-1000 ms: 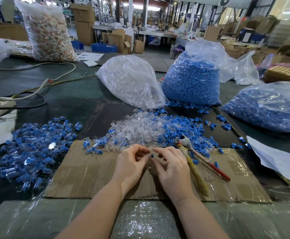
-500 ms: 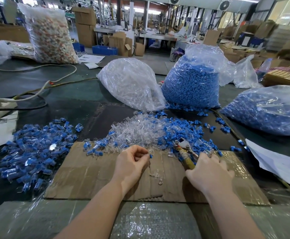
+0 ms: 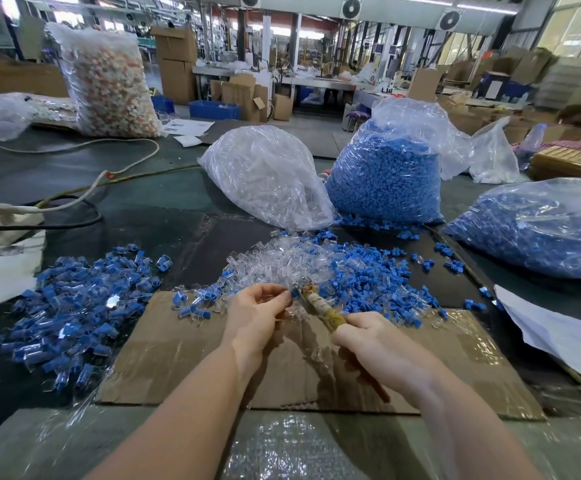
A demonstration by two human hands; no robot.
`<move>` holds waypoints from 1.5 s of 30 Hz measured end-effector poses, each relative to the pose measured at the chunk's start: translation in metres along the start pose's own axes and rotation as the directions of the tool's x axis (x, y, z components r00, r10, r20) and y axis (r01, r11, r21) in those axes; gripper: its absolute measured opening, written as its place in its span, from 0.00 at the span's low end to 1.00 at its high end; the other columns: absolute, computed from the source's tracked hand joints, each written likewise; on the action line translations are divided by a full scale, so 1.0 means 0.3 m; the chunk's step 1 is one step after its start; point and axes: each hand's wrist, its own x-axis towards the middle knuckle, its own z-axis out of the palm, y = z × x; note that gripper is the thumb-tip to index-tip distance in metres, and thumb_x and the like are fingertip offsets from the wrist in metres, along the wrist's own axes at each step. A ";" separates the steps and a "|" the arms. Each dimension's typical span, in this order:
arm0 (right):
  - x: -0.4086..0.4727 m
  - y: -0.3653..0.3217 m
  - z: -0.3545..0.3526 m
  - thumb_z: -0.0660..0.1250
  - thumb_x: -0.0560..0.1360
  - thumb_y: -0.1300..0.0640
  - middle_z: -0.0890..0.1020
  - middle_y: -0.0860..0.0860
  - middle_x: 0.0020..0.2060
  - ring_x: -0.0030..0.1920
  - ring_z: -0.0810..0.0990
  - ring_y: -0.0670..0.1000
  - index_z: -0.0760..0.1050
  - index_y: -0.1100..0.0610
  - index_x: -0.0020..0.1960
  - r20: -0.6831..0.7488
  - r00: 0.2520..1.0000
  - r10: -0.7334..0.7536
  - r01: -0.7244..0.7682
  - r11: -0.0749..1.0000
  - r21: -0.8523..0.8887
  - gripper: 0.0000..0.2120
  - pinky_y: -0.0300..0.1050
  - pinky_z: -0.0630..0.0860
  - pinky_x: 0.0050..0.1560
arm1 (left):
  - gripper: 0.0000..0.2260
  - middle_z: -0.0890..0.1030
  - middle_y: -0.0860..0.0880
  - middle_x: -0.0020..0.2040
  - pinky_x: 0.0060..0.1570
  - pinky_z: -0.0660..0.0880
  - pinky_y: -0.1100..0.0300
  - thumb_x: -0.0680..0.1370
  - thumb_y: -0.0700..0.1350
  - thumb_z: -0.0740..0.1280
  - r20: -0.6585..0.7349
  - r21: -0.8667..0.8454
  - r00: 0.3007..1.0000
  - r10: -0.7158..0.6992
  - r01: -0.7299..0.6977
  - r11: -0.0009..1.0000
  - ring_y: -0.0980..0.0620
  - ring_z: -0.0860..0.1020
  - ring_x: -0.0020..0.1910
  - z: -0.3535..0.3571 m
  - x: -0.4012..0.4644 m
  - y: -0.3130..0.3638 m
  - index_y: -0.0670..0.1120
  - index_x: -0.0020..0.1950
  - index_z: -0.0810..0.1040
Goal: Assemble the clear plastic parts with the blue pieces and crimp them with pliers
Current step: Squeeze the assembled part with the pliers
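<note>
My left hand (image 3: pixel 259 315) pinches a small clear part with a blue piece at its fingertips, over the cardboard sheet (image 3: pixel 178 358). My right hand (image 3: pixel 379 348) grips the taped handles of the pliers (image 3: pixel 320 308); their metal jaws point up-left and meet the part at my left fingertips. The part itself is mostly hidden by my fingers. Just beyond my hands lies a loose heap of clear parts (image 3: pixel 282 265) beside a heap of blue pieces (image 3: pixel 379 282). A pile of assembled blue-and-clear parts (image 3: pixel 74 306) lies at the left.
At the back stand a bag of clear parts (image 3: pixel 268 174) and a bag of blue pieces (image 3: pixel 389 171); another blue bag (image 3: pixel 538 226) lies at the right. White paper (image 3: pixel 552 334) is at the right edge. Cables and a power strip (image 3: pixel 12 216) are at the left.
My right hand left my left hand, took the pliers off the cardboard at the right and brought their jaws to the part that my left hand still holds.
</note>
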 end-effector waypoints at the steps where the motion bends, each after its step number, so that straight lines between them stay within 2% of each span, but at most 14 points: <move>1: -0.001 -0.002 0.001 0.61 0.73 0.55 0.68 0.51 0.31 0.34 0.67 0.52 0.65 0.55 0.35 0.022 1.000 0.000 0.000 1.000 0.027 0.09 0.49 0.62 0.40 | 0.04 0.81 0.47 0.31 0.22 0.73 0.62 0.73 0.36 0.70 -0.010 0.005 1.000 -0.003 0.003 1.000 0.55 0.77 0.25 -0.002 0.003 0.003 0.45 0.41 0.81; 4: -0.005 -0.012 -0.001 0.61 0.71 0.58 0.67 0.51 0.30 0.34 0.66 0.52 0.65 0.54 0.33 0.082 0.996 -0.019 0.012 0.996 0.092 0.09 0.50 0.62 0.40 | 0.03 0.80 0.48 0.29 0.23 0.74 0.61 0.74 0.36 0.69 -0.033 0.022 0.999 -0.014 0.015 1.000 0.55 0.76 0.25 -0.012 0.010 0.013 0.43 0.42 0.80; 8: -0.004 -0.014 -0.004 0.59 0.71 0.64 0.68 0.52 0.31 0.34 0.66 0.52 0.65 0.55 0.36 0.119 0.993 -0.011 -0.007 0.990 0.143 0.08 0.49 0.61 0.38 | 0.03 0.78 0.50 0.25 0.19 0.70 0.63 0.74 0.35 0.69 -0.058 0.067 0.998 -0.006 0.009 0.998 0.57 0.74 0.21 -0.012 0.010 0.027 0.42 0.42 0.79; 14: -0.005 -0.023 -0.001 0.58 0.72 0.64 0.70 0.53 0.38 0.37 0.67 0.51 0.67 0.56 0.41 0.155 0.987 -0.042 0.031 0.997 0.071 0.04 0.47 0.62 0.40 | 0.03 0.79 0.47 0.29 0.24 0.74 0.64 0.73 0.34 0.69 -0.091 0.098 0.995 0.026 -0.017 0.995 0.58 0.76 0.23 -0.008 0.008 0.038 0.41 0.42 0.79; 16: -0.004 -0.027 -0.004 0.58 0.72 0.64 0.70 0.55 0.39 0.39 0.67 0.51 0.67 0.56 0.41 0.173 0.984 -0.044 0.028 0.995 0.095 0.04 0.47 0.62 0.40 | 0.03 0.80 0.47 0.31 0.27 0.75 0.65 0.74 0.34 0.68 -0.086 0.088 0.996 0.018 -0.010 0.996 0.57 0.77 0.26 -0.011 0.010 0.038 0.41 0.43 0.79; 25: -0.004 -0.029 -0.013 0.57 0.71 0.67 0.69 0.56 0.39 0.40 0.67 0.53 0.69 0.56 0.44 0.170 0.982 -0.083 0.051 0.982 0.183 0.07 0.46 0.61 0.37 | 0.03 0.80 0.46 0.33 0.28 0.74 0.66 0.73 0.33 0.69 -0.100 0.103 0.994 0.031 -0.021 0.994 0.57 0.77 0.28 -0.013 0.008 0.050 0.41 0.43 0.79; 29: -0.004 -0.027 -0.016 0.58 0.71 0.66 0.70 0.56 0.40 0.42 0.67 0.53 0.70 0.55 0.45 0.186 0.980 -0.073 0.044 0.986 0.158 0.08 0.49 0.61 0.42 | 0.03 0.80 0.45 0.35 0.30 0.76 0.64 0.73 0.34 0.69 -0.096 0.119 0.995 0.032 -0.021 0.993 0.54 0.77 0.31 -0.009 0.002 0.052 0.40 0.45 0.80; 33: -0.004 -0.032 -0.020 0.58 0.72 0.66 0.71 0.56 0.39 0.41 0.68 0.53 0.68 0.57 0.43 0.192 0.978 -0.076 0.048 0.988 0.145 0.05 0.49 0.62 0.42 | 0.04 0.80 0.45 0.34 0.33 0.77 0.62 0.73 0.33 0.69 -0.101 0.101 0.995 0.019 -0.009 0.995 0.54 0.77 0.31 -0.003 0.000 0.052 0.41 0.43 0.80; 35: -0.006 -0.034 -0.020 0.58 0.72 0.65 0.71 0.55 0.37 0.38 0.68 0.52 0.67 0.57 0.41 0.188 0.978 -0.089 0.071 0.992 0.101 0.05 0.48 0.62 0.40 | 0.03 0.80 0.45 0.34 0.33 0.77 0.62 0.73 0.33 0.68 -0.102 0.089 0.995 0.005 0.004 0.996 0.54 0.77 0.31 0.000 -0.002 0.053 0.40 0.43 0.80; 40: -0.008 -0.035 -0.010 0.56 0.75 0.65 0.70 0.50 0.32 0.30 0.66 0.49 0.66 0.55 0.37 0.128 0.987 -0.096 0.099 0.995 -0.020 0.10 0.42 0.62 0.30 | 0.04 0.80 0.46 0.33 0.32 0.76 0.63 0.73 0.33 0.69 -0.101 0.067 0.995 0.014 -0.008 0.998 0.55 0.77 0.30 0.016 -0.010 0.057 0.41 0.43 0.80; 45: -0.011 -0.042 -0.007 0.55 0.77 0.64 0.70 0.46 0.28 0.23 0.65 0.42 0.66 0.51 0.35 0.094 0.991 -0.093 0.106 0.984 -0.143 0.14 0.31 0.61 0.23 | 0.04 0.79 0.45 0.34 0.33 0.76 0.63 0.73 0.33 0.68 -0.094 0.077 0.996 0.012 -0.005 0.997 0.54 0.76 0.32 0.018 -0.021 0.050 0.41 0.43 0.79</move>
